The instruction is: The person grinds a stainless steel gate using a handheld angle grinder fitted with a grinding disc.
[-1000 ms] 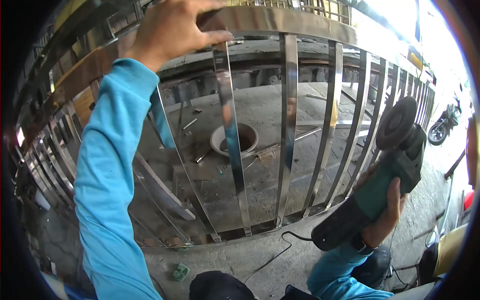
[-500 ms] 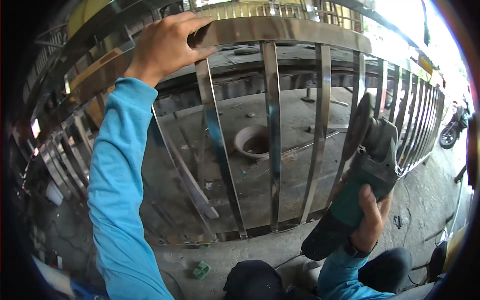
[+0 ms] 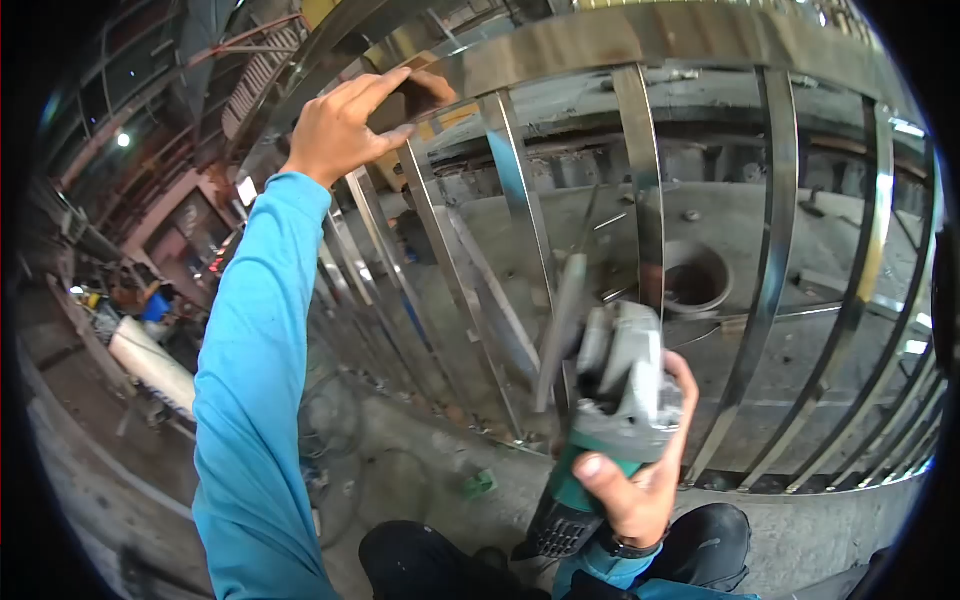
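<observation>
The angle grinder (image 3: 600, 400) sits low in the middle of the view, its green body wrapped by the right hand (image 3: 635, 470), fingers closed around the barrel and the thumb laid along the near side, so the grip is full and tight. Its disc (image 3: 560, 330) stands edge-on just above and left of that hand, right against one of the polished upright bars (image 3: 520, 230) of the steel railing (image 3: 700, 40); whether it touches the bar I cannot tell. Up and well to the left of the tool, the left hand (image 3: 345, 125) rests on the railing's top rail with fingers stretched flat over it, bracing rather than clasping. Beyond the bars, past the tool hand, a round basin (image 3: 697, 277) lies on the concrete floor (image 3: 800, 370). To work this well, I'd judge the disc should meet the bar at a shallow angle with light pressure, the bracing hand staying well away from the wheel, and the cord kept behind the knees (image 3: 700, 545).
</observation>
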Motion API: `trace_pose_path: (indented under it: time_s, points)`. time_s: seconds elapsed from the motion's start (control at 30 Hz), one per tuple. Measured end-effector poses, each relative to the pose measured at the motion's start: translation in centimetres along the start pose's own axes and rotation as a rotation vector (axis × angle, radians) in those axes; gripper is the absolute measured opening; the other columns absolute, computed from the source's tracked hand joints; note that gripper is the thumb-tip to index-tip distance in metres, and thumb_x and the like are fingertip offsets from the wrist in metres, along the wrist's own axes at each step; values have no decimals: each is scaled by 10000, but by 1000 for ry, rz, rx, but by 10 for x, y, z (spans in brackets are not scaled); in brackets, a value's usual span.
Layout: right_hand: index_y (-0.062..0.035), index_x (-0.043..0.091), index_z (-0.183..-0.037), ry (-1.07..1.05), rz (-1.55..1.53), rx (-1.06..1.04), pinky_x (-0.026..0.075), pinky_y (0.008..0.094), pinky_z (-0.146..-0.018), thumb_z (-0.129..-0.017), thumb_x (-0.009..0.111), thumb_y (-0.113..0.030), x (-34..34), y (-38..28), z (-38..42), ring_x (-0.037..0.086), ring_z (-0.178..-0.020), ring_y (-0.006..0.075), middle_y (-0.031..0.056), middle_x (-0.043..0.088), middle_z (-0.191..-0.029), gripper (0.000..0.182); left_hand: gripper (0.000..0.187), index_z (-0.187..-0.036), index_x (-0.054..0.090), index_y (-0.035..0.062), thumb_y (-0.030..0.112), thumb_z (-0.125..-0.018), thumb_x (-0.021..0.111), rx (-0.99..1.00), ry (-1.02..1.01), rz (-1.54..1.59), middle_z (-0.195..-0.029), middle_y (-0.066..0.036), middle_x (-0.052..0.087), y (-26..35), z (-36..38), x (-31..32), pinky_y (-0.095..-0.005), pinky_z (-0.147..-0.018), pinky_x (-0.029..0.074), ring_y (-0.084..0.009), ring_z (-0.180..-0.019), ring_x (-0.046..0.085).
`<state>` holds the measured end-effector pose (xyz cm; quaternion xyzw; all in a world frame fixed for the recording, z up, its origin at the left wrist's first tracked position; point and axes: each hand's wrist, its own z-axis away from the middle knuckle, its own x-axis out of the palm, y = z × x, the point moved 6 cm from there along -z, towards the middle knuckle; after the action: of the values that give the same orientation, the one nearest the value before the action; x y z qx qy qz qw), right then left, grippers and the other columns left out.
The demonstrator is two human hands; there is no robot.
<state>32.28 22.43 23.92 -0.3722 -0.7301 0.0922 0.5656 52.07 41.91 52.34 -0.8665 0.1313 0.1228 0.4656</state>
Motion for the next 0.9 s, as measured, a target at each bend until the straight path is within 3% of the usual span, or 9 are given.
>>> trace_pose_path:
  time_s: [0.07, 0.1, 0.3, 0.5, 0.77, 0.9]
  points:
    - [-34, 201, -1508, -83, -64, 31, 408, 385, -1083, -718, 887, -93, 0, 13, -1, 495, -1294, 268, 176, 428, -1409, 1048, 649, -1298, 650, 162, 350, -711, 856, 14, -77, -14, -1081, -46, 718, -1, -4, -1, -365, -799, 596, -252, -957, 705]
    - [-41, 241, -1512, -68, -35, 103, 402, 376, -1075, -679, 883, -170, 1, 17, -2, 502, -1257, 251, 152, 470, -1370, 1059, 643, -1295, 652, 163, 346, -713, 855, 4, -108, -21, -1077, -59, 719, 0, -7, -1, -371, -802, 596, -258, -956, 706]
    - [-53, 201, -1509, -165, -109, 181, 415, 375, -1066, -780, 847, -83, 8, 42, -2, 527, -1234, 233, 150, 499, -1357, 975, 613, -1218, 675, 106, 411, -714, 846, 40, -192, -58, -1081, -94, 722, 23, -45, 2, -373, -793, 597, -275, -939, 714]
    - [-45, 247, -1479, -150, -163, 296, 409, 361, -1056, -811, 819, -65, 8, 61, 6, 538, -1202, 212, 146, 541, -1315, 879, 585, -1202, 687, 118, 418, -724, 839, 108, -44, -33, -1023, -79, 725, 44, -61, -4, -354, -756, 600, -265, -895, 719]
    - [-57, 203, -1501, -46, -141, 201, 447, 379, -1023, -816, 837, -98, 11, 58, 6, 566, -1172, 233, 170, 532, -1312, 935, 575, -1173, 695, 122, 361, -686, 885, 41, -10, 6, -1032, -53, 729, 8, -15, 1, -343, -803, 601, -258, -910, 717]
    - [-49, 230, -1496, 36, -93, 179, 446, 372, -1014, -812, 849, -158, 19, 69, 12, 567, -1157, 228, 160, 539, -1296, 928, 574, -1157, 697, 114, 416, -704, 878, -4, -2, 13, -1027, -51, 733, -25, 19, 12, -348, -815, 599, -253, -933, 719]
